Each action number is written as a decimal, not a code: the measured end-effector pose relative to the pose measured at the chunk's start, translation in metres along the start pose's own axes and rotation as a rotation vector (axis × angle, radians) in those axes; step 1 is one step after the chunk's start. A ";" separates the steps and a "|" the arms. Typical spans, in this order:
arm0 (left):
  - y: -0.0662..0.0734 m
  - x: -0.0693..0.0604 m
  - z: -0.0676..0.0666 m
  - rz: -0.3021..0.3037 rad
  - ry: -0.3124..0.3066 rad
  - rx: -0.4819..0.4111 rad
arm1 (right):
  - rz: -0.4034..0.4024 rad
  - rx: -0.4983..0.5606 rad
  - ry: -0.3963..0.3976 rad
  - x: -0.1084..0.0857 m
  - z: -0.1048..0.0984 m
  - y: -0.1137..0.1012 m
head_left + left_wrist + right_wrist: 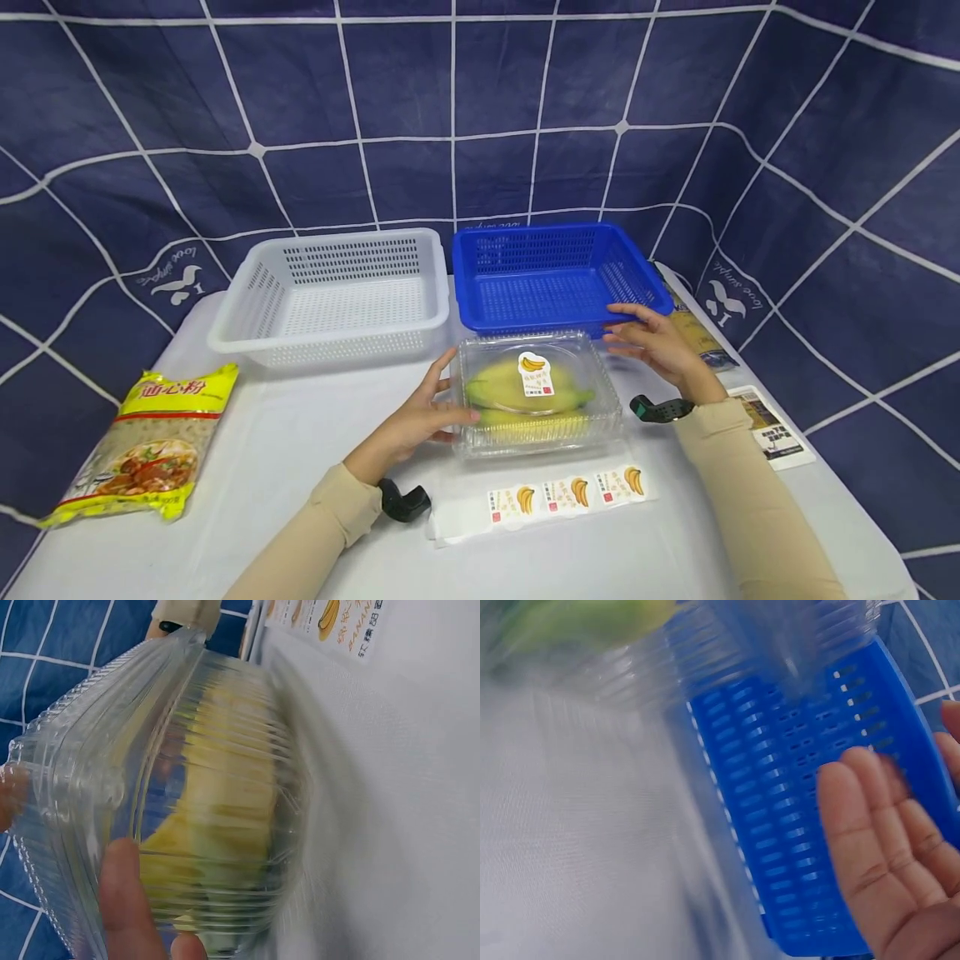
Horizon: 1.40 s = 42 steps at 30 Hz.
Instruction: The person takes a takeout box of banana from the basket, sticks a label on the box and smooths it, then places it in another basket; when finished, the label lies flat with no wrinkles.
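A clear plastic clamshell box with yellow-green fruit inside, looking like bananas, sits in front of the baskets. Its lid bears a white banana sticker. My left hand grips the box's left side, with digits on the lid and under the rim in the left wrist view. Off the box's right side, my right hand is held apart from it with fingers extended, close by the blue basket. Nothing is in that hand. Nearer me lies a backing sheet of banana stickers.
A white basket stands at the back left, beside the blue one. A yellow pasta bag lies at the left. At the right are another bag and a printed white packet. Dark blue cloth hangs behind.
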<state>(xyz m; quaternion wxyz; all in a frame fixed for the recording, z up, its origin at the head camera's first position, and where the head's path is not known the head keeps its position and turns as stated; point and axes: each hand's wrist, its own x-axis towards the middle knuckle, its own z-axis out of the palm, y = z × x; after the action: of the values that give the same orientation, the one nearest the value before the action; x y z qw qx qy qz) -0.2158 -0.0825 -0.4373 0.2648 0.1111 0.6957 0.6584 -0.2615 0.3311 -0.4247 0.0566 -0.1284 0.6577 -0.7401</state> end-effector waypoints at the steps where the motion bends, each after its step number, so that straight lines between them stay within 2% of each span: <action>1: 0.000 -0.001 0.000 0.001 -0.004 0.005 | -0.006 0.018 0.012 0.001 0.000 0.002; 8: 0.004 -0.001 -0.001 0.027 -0.013 0.042 | -0.035 0.122 0.130 0.008 0.005 0.011; 13: 0.007 0.000 -0.001 0.028 -0.009 0.081 | -0.036 0.113 0.181 0.010 0.008 0.012; 18: 0.008 0.000 -0.001 0.034 -0.013 0.075 | -0.032 0.092 0.218 0.010 0.010 0.014; 24: 0.009 -0.001 -0.002 0.052 -0.019 0.075 | -0.054 0.102 0.224 0.011 0.011 0.016; 42: 0.009 -0.015 -0.017 0.059 0.031 0.130 | -0.057 0.067 0.237 0.009 0.014 0.016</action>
<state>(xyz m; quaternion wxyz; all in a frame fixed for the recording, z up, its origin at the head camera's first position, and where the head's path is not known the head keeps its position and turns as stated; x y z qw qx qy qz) -0.2139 -0.1032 -0.4256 0.2266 0.1386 0.7374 0.6210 -0.2676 0.3133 -0.4380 -0.0383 -0.0567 0.6309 -0.7729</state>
